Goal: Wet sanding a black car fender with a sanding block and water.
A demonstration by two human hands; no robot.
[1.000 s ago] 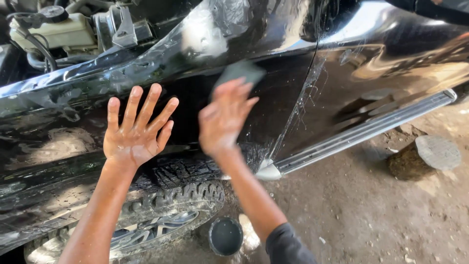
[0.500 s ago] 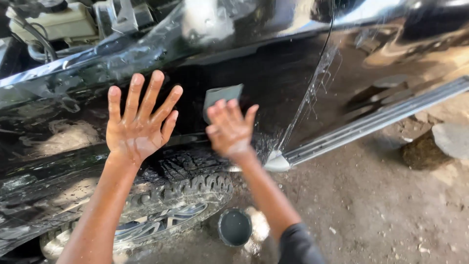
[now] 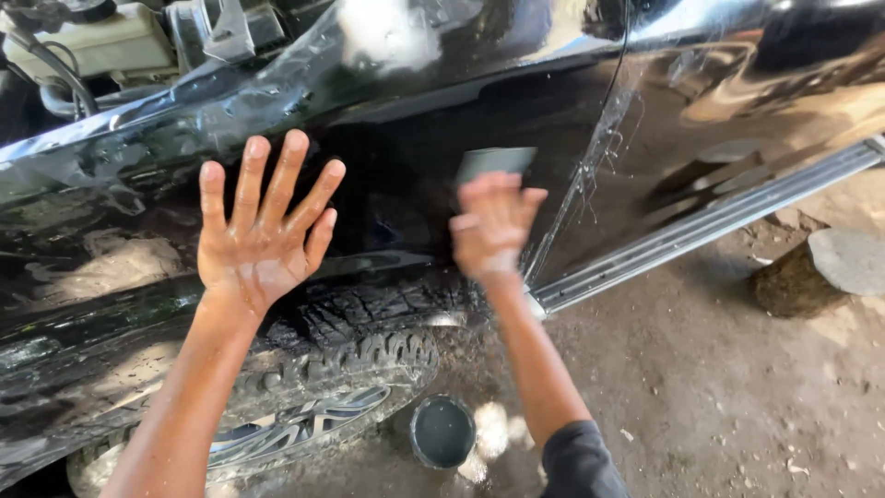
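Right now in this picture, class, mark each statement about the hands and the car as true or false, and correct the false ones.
1. The left hand lies flat, fingers spread, on the black car panel. True.
2. The right hand holds a red brush. False: it presses a grey pad on the panel.
3. A tyre sits below the hands. True.
4. The round dark container stands on the car's roof. False: it stands on the dirt ground.

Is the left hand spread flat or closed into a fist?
Spread. The left hand lies open against the black car panel, all five fingers fanned apart.
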